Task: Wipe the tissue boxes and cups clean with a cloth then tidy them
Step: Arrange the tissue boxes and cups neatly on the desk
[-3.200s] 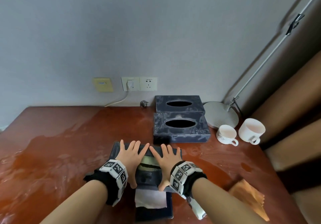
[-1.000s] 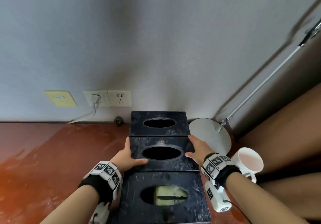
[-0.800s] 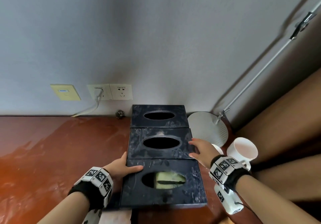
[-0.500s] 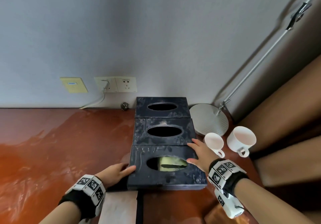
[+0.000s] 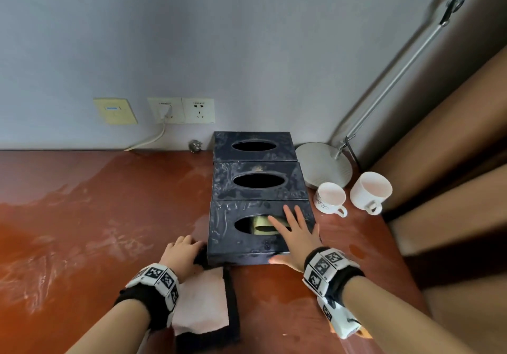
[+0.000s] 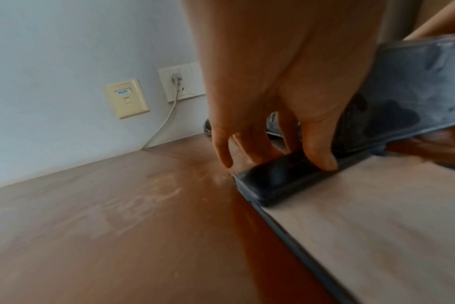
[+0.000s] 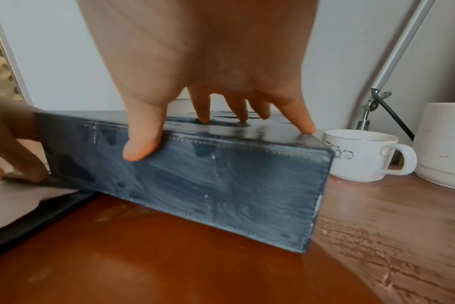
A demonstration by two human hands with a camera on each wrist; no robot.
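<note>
Three dark tissue boxes stand in a row out from the wall. The nearest box (image 5: pixel 227 233) (image 7: pixel 221 185) touches the middle box (image 5: pixel 259 180) and shows a yellow-green pack in its oval slot. My right hand (image 5: pixel 290 235) (image 7: pixel 221 123) lies flat on its top, fingers spread and thumb on the front face. My left hand (image 5: pixel 189 246) (image 6: pixel 273 158) curls round the edge of a dark-rimmed flat panel (image 5: pixel 203 304) (image 6: pixel 281 176) with a pale surface, at the box's front left corner. A small patterned cup (image 5: pixel 327 201) (image 7: pixel 356 154) and a plain white cup (image 5: pixel 370 193) stand to the right.
A round grey lamp base (image 5: pixel 323 165) with a slanted metal pole stands behind the cups. Wall sockets (image 5: pixel 181 110) with a plugged cable are at the back left. The red-brown table (image 5: pixel 96 216) is streaked. Brown curtain folds hang at the right.
My right hand has gone from the nearest box's right edge onto its top. My left hand has left the box's left side and taken the panel's edge. The view has pulled back.
</note>
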